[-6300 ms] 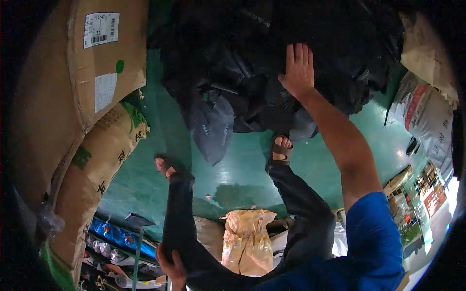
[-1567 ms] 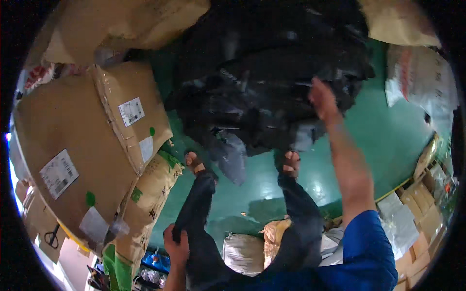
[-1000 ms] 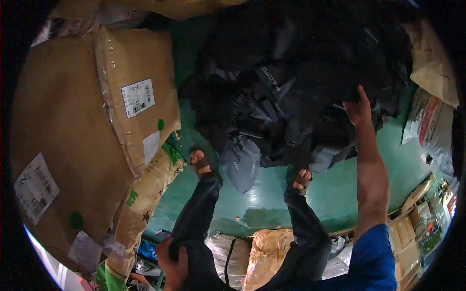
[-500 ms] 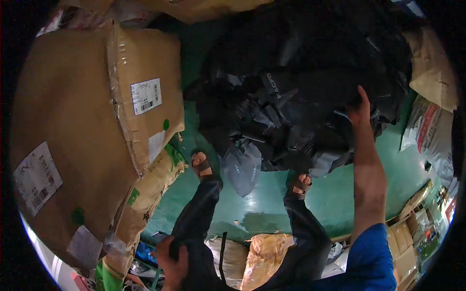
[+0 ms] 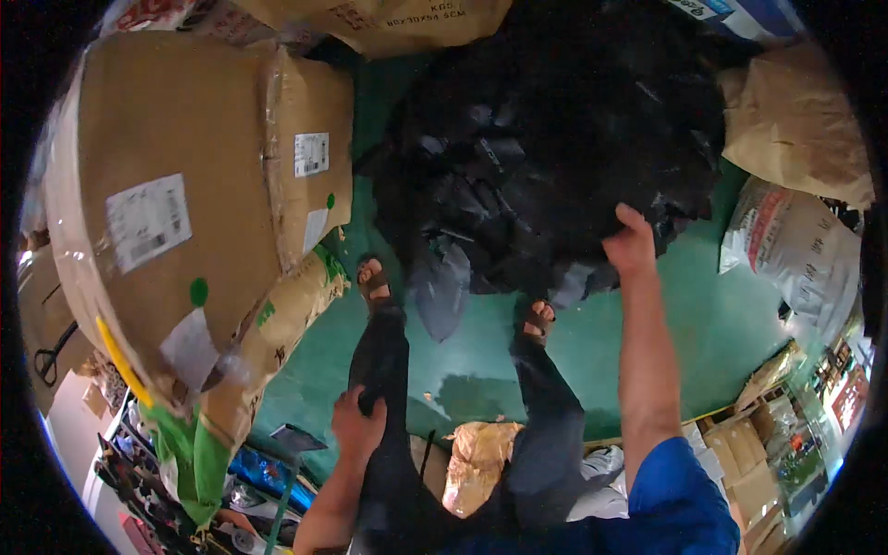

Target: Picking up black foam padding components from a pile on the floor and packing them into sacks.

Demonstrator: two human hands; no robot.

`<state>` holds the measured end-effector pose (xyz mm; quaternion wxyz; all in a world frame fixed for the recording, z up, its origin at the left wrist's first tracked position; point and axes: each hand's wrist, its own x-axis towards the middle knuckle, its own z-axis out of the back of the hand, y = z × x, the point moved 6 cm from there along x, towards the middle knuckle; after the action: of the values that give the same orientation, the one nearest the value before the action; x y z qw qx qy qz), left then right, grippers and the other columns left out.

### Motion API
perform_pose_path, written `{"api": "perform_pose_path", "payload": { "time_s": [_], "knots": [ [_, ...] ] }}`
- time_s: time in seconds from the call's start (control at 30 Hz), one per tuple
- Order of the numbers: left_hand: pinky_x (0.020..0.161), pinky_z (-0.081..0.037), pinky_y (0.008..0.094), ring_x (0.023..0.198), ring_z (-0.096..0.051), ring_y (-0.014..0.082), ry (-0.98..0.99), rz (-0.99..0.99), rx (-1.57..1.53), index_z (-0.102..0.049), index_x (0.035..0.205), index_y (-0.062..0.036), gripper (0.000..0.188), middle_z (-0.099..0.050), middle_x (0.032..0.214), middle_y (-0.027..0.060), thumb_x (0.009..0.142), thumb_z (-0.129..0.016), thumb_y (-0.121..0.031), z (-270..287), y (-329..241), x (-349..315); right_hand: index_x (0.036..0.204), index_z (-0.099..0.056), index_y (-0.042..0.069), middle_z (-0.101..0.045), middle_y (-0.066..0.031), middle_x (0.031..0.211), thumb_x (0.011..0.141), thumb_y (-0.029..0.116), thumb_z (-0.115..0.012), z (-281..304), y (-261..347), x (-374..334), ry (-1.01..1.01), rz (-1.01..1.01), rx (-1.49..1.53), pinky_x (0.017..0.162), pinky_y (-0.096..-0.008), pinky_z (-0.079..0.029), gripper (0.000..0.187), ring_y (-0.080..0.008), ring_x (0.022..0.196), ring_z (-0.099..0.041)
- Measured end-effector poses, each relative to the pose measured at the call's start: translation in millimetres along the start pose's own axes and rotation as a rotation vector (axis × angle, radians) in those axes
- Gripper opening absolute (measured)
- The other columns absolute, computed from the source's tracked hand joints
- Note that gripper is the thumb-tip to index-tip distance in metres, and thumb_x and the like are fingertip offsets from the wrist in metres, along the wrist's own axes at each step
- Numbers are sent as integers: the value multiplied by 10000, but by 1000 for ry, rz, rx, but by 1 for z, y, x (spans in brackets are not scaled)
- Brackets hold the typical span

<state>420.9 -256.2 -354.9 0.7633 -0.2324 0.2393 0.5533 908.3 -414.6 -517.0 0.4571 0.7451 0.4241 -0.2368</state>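
Observation:
A large heap of black, crinkled plastic-looking bags (image 5: 555,139) lies on the floor in front of my feet. A greyer bag (image 5: 441,291) sticks out of its near edge between my sandals. At the heap's near right edge is my right hand (image 5: 631,245), one digit pointing up and the others hidden or dark against the black. Whether it grips any of the material cannot be made out. My left hand (image 5: 359,421) rests on my left leg in dark trousers, holding nothing, its fingers loosely bent and partly apart.
Large taped cartons (image 5: 185,102) with labels stand on the left, above a tan-and-green sack (image 5: 287,324). A brown paper sack (image 5: 795,120) and a white sack (image 5: 786,250) stand at right. Behind my legs sits a tan package (image 5: 479,462). The floor (image 5: 462,370) is green.
The whole view has shifted. My right hand has drawn back from over the heap to its near edge. My left hand has come up onto my left leg.

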Motion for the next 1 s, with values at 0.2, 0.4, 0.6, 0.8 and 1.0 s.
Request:
{"api": "perform_pose_path", "payload": {
  "time_s": [0.2,0.4,0.6,0.8,1.0],
  "knots": [
    [962,-401,402,1138,-502,338,-58,-218,-642,-514,1197,2,560,-531,1197,203,716,-728,-187,15,-82,-11,1208,-545,4,-553,-129,1259,662,179,-646,-42,60,-153,336,-1,7,1022,-446,-401,582,-316,1145,-529],
    [1039,-329,374,1268,-413,293,-111,-909,-1051,-451,1291,7,647,-463,1330,167,739,-723,-194,198,-283,-47,1356,-365,-13,-463,-169,1335,482,183,-686,-114,103,-272,429,-46,-68,1031,-435,-380,952,-359,1191,-478],
    [823,-425,250,915,-507,95,405,-698,-1427,-472,1294,-23,471,-566,1028,30,927,-509,-316,200,-289,-95,1340,-380,-27,-491,-174,1297,474,168,-685,-165,127,-359,370,-26,-313,1021,-423,-391,939,-355,1168,-497],
    [846,-419,261,964,-477,104,545,-659,-1509,-342,1369,-18,647,-513,1106,27,861,-630,-297,198,-186,-145,1381,-321,-9,-431,-158,1363,563,179,-735,-234,92,-408,596,-6,-525,1040,-426,-373,936,-340,1231,-441],
    [1064,-296,397,1280,-365,360,-94,-837,-1184,-220,1377,89,1208,-347,1376,245,516,-874,-451,273,-29,-193,1374,-337,-16,-465,-157,1332,591,218,-782,-384,-7,-461,909,-48,-744,1011,-407,-396,930,-331,1194,-482]
  ]
}}
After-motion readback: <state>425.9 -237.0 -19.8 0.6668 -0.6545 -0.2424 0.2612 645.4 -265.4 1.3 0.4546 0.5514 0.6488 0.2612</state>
